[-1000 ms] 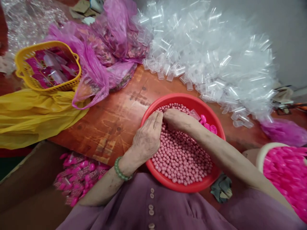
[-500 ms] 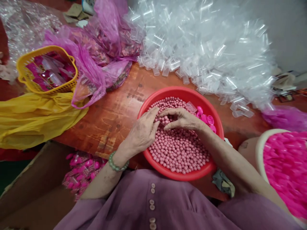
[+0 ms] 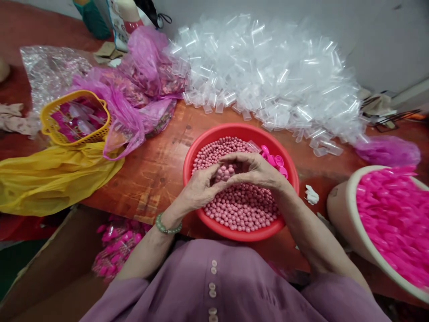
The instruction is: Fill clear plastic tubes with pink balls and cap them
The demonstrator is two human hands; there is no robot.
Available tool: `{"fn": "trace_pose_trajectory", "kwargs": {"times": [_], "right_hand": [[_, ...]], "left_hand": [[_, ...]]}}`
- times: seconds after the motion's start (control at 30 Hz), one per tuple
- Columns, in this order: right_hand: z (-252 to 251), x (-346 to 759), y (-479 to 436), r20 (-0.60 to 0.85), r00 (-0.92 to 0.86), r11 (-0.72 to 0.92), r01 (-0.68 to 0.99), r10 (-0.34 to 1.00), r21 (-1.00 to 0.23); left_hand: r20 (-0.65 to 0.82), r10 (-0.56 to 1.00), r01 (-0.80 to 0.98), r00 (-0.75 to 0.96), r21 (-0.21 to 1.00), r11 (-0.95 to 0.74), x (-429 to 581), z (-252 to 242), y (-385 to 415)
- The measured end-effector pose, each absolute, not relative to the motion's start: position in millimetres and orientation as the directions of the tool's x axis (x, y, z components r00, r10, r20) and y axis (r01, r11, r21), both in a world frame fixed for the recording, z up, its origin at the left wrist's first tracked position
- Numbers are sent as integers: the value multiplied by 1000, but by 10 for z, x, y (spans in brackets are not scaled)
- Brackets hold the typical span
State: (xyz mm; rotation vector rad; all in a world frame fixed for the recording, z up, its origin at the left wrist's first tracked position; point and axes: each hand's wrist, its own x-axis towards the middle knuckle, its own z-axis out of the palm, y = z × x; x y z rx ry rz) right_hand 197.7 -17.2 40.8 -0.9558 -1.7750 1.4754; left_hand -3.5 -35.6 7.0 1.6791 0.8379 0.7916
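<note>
**Pink beads gathered in the red basin**

Pink beads [image 3: 239, 205] fill the red basin [image 3: 234, 235] on the table [image 3: 161, 165]. Left hand [image 3: 197, 192] and right hand [image 3: 256, 170] meet above them, cupped around a small cluster of beads, which calls for steady fingers. Clear tubes [image 3: 268, 76] lie behind the basin.

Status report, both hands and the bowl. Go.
Left hand and right hand cupped together over red bowl, pink balls between the fingers. Pink caps at bowl's far edge. Nothing blocking.

We see matt pink beads [image 3: 241, 205] in a glossy red plastic basin [image 3: 201, 147] on our worn, shiny wooden table [image 3: 161, 165].
</note>
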Motion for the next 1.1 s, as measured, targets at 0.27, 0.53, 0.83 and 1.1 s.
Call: {"fn": "trace_pose_trajectory", "kwargs": {"times": [0.27,0.53,0.83,1.1], "right_hand": [[348,1905,-261,77,-504,208,210,860,-955],[318,1897,-274,43,-476,166,219,878,-962],[322,1849,-277,9,-490,144,239,872,-960],[349,1851,-279,39,-482,180,251,875,-951]], "left_hand": [[119,811,190,573,943,-273,-56,34,-355],[89,793,109,603,975,-192,-56,36,-285],[74,807,167,586,964,-209,-60,26,-266],[51,797,106,601,984,-142,-45,50,-259]]}}
